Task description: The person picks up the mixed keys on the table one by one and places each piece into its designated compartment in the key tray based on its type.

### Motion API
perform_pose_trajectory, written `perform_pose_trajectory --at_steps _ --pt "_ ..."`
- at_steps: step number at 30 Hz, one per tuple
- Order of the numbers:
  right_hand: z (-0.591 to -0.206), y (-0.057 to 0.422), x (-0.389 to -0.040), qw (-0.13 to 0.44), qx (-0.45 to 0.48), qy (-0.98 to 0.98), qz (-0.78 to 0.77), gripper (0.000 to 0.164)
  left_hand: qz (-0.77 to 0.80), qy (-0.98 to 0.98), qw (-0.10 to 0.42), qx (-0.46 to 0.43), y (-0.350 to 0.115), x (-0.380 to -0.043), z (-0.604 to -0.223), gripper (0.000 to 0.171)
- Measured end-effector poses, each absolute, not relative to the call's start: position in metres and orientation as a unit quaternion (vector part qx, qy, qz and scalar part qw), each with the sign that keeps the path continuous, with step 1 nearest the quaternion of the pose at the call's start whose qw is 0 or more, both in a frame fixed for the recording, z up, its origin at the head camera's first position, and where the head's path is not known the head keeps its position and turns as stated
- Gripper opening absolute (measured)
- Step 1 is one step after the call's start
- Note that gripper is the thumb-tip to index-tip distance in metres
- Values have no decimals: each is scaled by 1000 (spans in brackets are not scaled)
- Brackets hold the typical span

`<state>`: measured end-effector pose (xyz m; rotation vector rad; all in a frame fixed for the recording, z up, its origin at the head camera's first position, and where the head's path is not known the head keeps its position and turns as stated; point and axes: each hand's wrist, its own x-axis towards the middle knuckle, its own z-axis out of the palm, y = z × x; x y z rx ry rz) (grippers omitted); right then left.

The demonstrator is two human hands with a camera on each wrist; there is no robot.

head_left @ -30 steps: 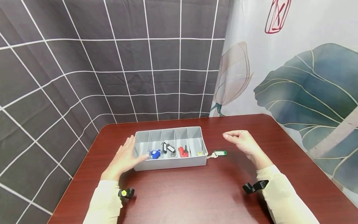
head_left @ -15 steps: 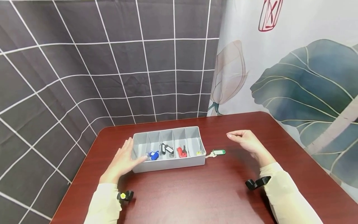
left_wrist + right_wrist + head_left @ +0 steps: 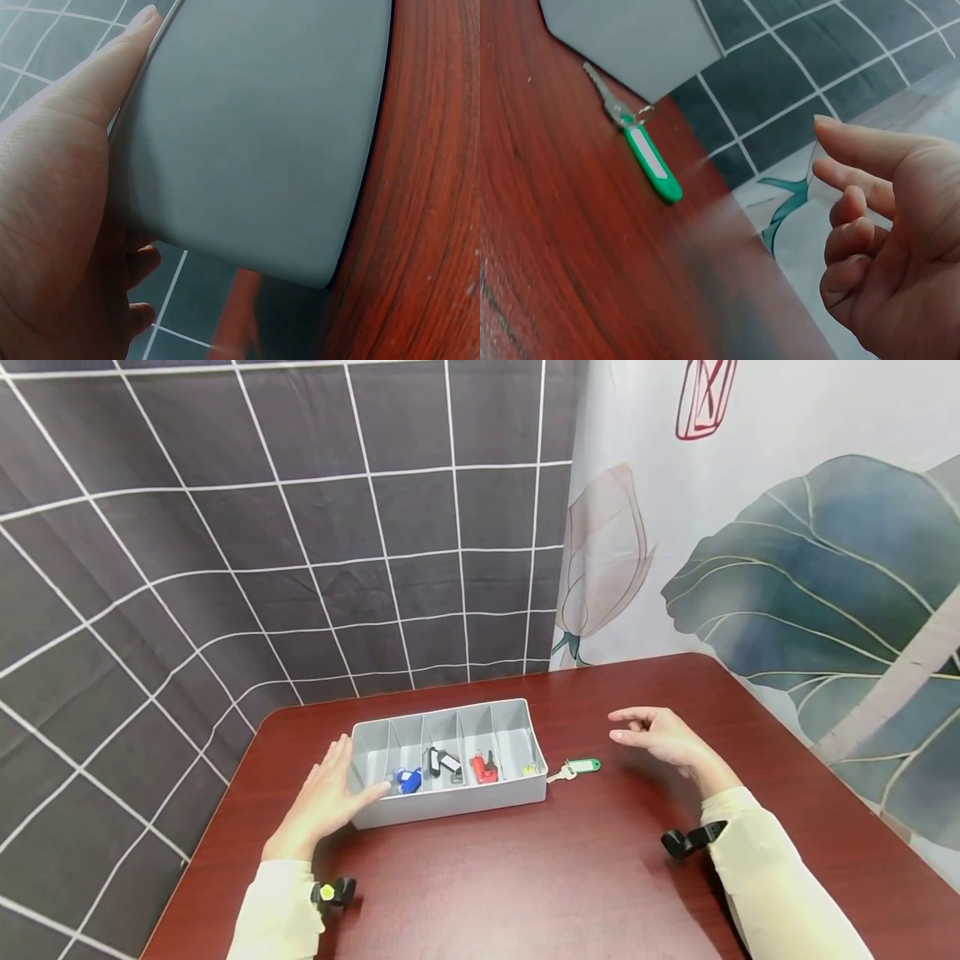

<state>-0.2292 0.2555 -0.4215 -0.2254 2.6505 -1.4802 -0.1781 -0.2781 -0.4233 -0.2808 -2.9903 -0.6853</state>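
Observation:
My left hand (image 3: 318, 793) rests at the left end of a grey divided tray (image 3: 450, 807). Its thumb lies at the front rim and its fingers run along the end wall; the left wrist view shows them against the tray's corner (image 3: 255, 150). To the tray's right lies a key (image 3: 566, 772) with a green key tag (image 3: 585, 766), close to the tray's corner. Above the table beyond that tag hovers my right hand (image 3: 667, 743), holding nothing. In the right wrist view its thumb and index finger stand apart, the other fingers loosely bent, with the green key tag (image 3: 654, 166) some way off.
Inside the tray, separate compartments hold blue key tags (image 3: 409, 781), black key tags (image 3: 447, 762), red key tags (image 3: 484, 768) and a yellow one (image 3: 531, 769). A dark grid curtain (image 3: 315, 527) stands behind the red-brown table (image 3: 480, 877), a floral curtain (image 3: 810, 577) at the right.
My right thumb and index finger, together before, have spread apart. The view has shifted slightly; the left hand stays at the tray, and the green-tagged key lies where it was.

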Motion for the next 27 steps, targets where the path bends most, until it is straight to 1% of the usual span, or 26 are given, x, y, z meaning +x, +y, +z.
perform_pose_trajectory --at_steps 7,19,27 --pt "-433 253 -229 66 -103 860 -495 54 -224 -970 30 -89 -279 -175 -427 111" --pt "-441 242 -233 78 -112 871 -471 49 -218 -971 32 -93 -279 -179 -423 111" --pt "-448 235 -234 91 -112 872 -469 41 -220 -971 24 -90 -278 -179 -422 111"
